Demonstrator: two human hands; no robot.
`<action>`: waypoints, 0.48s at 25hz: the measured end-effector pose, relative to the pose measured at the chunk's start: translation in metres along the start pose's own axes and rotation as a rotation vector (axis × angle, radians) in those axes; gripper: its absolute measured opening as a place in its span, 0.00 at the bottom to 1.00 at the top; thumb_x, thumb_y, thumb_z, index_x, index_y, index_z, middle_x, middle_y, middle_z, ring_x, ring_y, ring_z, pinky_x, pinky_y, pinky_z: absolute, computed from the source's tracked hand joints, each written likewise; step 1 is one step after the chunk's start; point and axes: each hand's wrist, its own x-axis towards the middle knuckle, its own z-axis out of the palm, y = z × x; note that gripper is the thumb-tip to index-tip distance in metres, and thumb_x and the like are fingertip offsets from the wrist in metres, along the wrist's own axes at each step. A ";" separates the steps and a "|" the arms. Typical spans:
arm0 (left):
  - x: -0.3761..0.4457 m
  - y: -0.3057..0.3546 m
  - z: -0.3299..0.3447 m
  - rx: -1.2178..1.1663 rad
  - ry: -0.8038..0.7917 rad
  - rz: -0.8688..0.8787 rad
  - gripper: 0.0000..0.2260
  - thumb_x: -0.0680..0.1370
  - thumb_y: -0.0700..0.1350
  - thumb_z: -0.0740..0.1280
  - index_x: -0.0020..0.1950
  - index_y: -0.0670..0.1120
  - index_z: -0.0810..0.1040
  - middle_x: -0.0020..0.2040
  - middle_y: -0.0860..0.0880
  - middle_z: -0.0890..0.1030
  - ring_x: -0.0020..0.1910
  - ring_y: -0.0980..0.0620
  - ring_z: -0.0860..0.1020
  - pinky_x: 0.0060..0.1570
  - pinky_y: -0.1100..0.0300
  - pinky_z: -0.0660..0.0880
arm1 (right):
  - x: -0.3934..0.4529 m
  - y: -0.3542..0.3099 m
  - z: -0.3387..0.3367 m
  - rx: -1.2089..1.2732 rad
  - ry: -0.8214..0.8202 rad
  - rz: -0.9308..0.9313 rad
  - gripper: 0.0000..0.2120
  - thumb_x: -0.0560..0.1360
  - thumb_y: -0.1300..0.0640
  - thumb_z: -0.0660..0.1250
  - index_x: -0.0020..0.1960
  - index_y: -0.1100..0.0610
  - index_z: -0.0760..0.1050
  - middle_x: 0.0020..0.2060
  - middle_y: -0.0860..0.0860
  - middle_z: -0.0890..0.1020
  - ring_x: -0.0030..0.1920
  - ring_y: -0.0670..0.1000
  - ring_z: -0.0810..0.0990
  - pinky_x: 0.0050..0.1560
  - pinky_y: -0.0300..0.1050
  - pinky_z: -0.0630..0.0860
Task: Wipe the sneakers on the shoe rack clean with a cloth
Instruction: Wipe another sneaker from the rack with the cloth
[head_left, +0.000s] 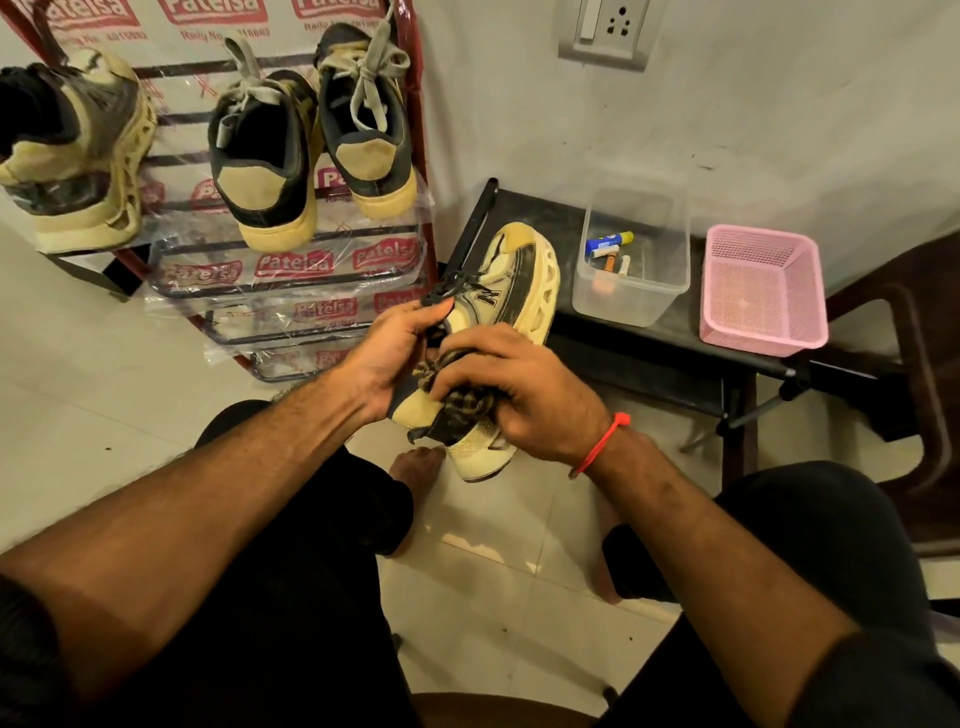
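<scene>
Gripping a bunched cloth (462, 397) against a cream sneaker (506, 312), the right hand (524, 400) curls round it, while the left hand (387, 358) holds the sneaker's collar above the person's lap. Beyond, a clear tub (631, 291) and pink basket (763, 291) sit on a dark table (649, 338); three sneakers (270, 156) rest on the shoe rack (291, 280).
</scene>
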 end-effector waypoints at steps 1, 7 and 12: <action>0.000 -0.001 0.000 0.003 0.004 -0.009 0.16 0.82 0.45 0.66 0.66 0.38 0.78 0.56 0.40 0.84 0.54 0.44 0.83 0.59 0.48 0.80 | 0.003 0.008 -0.003 0.013 0.037 0.049 0.21 0.67 0.73 0.64 0.55 0.57 0.82 0.59 0.54 0.79 0.62 0.55 0.75 0.65 0.53 0.72; 0.003 -0.005 0.001 0.068 0.059 -0.003 0.09 0.83 0.42 0.65 0.60 0.40 0.79 0.46 0.43 0.84 0.37 0.50 0.83 0.36 0.59 0.82 | -0.001 0.034 -0.006 0.264 0.286 0.502 0.26 0.71 0.73 0.67 0.65 0.53 0.76 0.63 0.50 0.77 0.66 0.48 0.74 0.67 0.52 0.74; 0.004 -0.005 0.003 0.044 0.023 -0.045 0.10 0.82 0.44 0.65 0.60 0.41 0.80 0.47 0.44 0.84 0.39 0.49 0.83 0.40 0.58 0.82 | 0.003 0.024 -0.016 0.706 0.748 0.594 0.28 0.70 0.60 0.76 0.66 0.44 0.72 0.64 0.55 0.77 0.65 0.55 0.76 0.64 0.60 0.76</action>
